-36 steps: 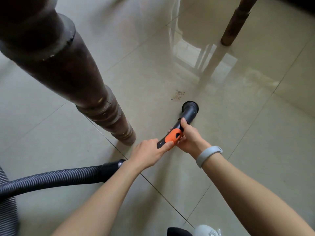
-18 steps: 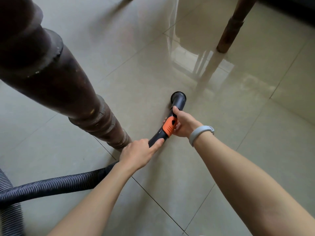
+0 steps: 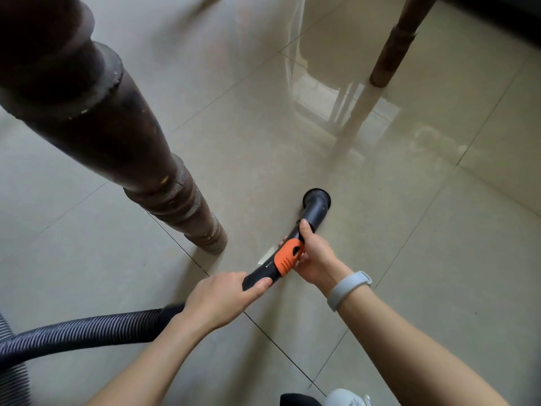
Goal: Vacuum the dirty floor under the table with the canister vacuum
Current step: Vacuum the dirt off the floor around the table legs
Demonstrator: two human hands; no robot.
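Observation:
A black vacuum nozzle (image 3: 317, 204) with a round mouth rests low on the glossy beige tile floor (image 3: 424, 259). Behind it the black handle tube carries an orange slider (image 3: 288, 260). My right hand (image 3: 316, 256) grips the tube just past the slider, with a grey band on the wrist. My left hand (image 3: 218, 300) holds the rear of the tube where the ribbed grey hose (image 3: 82, 332) joins and runs off to the left. No dirt shows on the tiles around the nozzle.
A thick dark turned table leg (image 3: 175, 197) stands just left of the nozzle. A second, thinner leg (image 3: 392, 51) stands at the far right. My grey shoe (image 3: 347, 398) shows at the bottom edge. Open tile lies to the right.
The small patch of brown crumbs ahead of the nozzle one second ago is gone. The nozzle swept forward over that spot and has come back a little toward me.

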